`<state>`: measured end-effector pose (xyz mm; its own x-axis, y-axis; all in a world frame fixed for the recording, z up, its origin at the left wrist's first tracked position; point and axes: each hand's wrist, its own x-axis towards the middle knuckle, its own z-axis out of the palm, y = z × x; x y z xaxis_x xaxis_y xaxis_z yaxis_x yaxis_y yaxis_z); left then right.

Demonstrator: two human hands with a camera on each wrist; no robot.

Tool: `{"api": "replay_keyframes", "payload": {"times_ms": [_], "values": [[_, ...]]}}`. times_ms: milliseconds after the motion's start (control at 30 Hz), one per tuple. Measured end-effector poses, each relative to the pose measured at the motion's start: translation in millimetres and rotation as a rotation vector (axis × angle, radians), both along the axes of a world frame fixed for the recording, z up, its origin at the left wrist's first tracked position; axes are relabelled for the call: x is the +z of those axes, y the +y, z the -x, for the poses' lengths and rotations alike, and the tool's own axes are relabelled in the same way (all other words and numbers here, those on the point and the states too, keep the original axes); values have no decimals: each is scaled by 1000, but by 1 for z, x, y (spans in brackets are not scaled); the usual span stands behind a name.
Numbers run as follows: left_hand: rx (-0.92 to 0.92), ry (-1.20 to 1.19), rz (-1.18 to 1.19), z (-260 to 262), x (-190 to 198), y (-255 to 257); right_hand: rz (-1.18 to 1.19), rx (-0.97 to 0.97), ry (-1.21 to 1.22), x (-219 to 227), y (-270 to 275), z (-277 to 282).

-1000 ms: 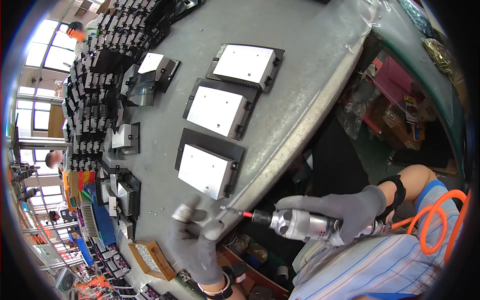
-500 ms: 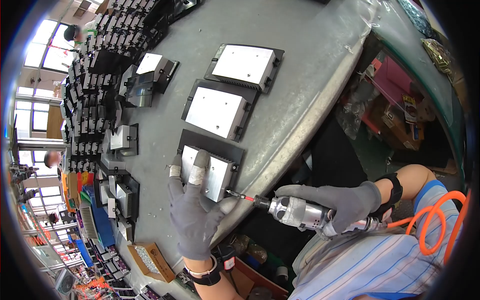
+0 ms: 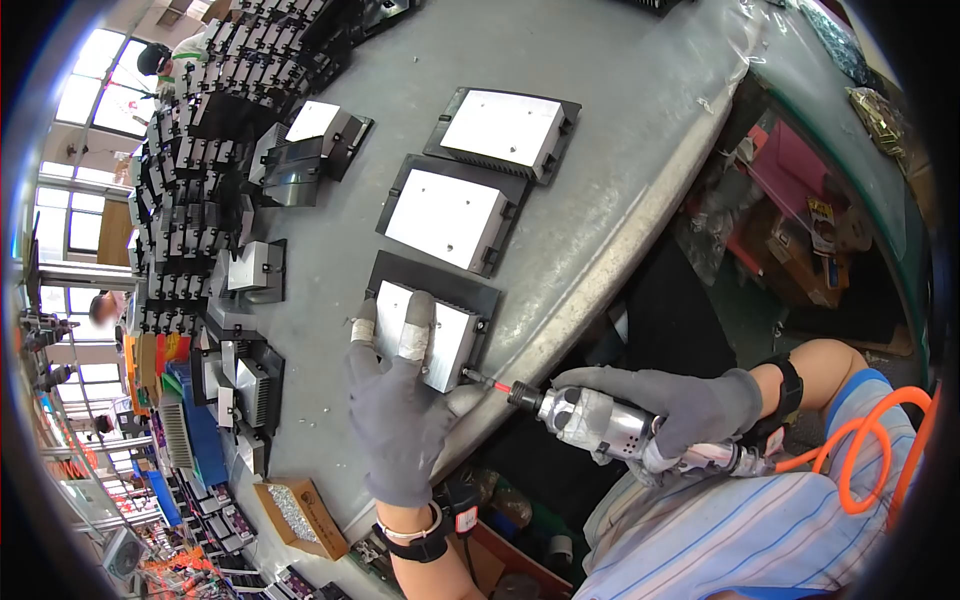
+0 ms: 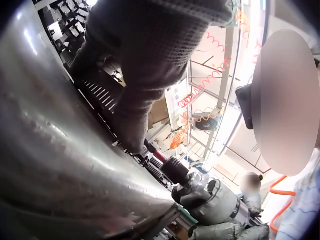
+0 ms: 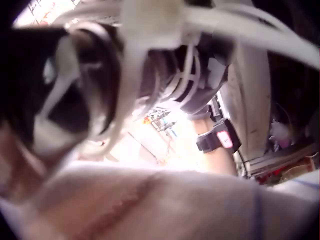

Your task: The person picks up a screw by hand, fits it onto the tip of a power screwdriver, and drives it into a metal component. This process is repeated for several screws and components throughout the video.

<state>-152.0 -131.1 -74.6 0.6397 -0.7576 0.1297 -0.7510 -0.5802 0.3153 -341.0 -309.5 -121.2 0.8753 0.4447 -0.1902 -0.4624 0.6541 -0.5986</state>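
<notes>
My gloved left hand rests on the nearest silver heat sink, which is set on a black plate. Two taped fingers lie across its top and the thumb is at its near side. My gloved right hand grips a power screwdriver fed by an orange hose. The bit points at the heat sink's near side, beside the left thumb. In the left wrist view the thumb is close by the screwdriver's red-banded bit. The right wrist view is mostly blurred.
Two similar heat sinks, a middle one and a far one, sit in line beyond. A cardboard box of small screws stands at the table's near left. Stacked parts crowd the left side. The table's edge runs diagonally.
The left hand has moved forward from the table's near edge onto the nearest heat sink. The screwdriver's bit has come up from near the left fingers to the heat sink's side.
</notes>
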Motion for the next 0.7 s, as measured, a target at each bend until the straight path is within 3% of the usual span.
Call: {"api": "replay_keyframes", "payload": {"times_ms": [33,100,200,233,300,367,400,433,467,500,567,633,700], "values": [[18,43,6,0,0,-1,3,1,-6,4,-2,-1],[45,76,15,0,-3,-2,231,47,-5,19,-7,-4],[-33,-189,-154,-1,0,3,273,-61,-133,14,-9,7],[-71,-195,-121,-2,6,12,333,22,-211,11,-17,10],[178,-77,221,-12,0,42,377,109,-72,25,-19,10],[678,31,234,-21,15,72,371,118,-67,25,-16,10],[623,-113,365,-39,-2,98,240,117,-105,14,-11,9],[545,-368,101,-47,-6,119,136,95,-144,2,-10,10],[621,-98,446,-69,-31,148,93,98,-177,1,-10,9],[608,-199,327,-69,-36,146,73,83,-206,0,-7,7],[411,-54,560,-98,-50,42,135,138,-165,-44,16,10],[291,130,690,-72,-30,-29,112,-33,-248,-1,7,5],[252,252,750,-63,-33,-24,203,-60,-336,-5,5,7]]}}
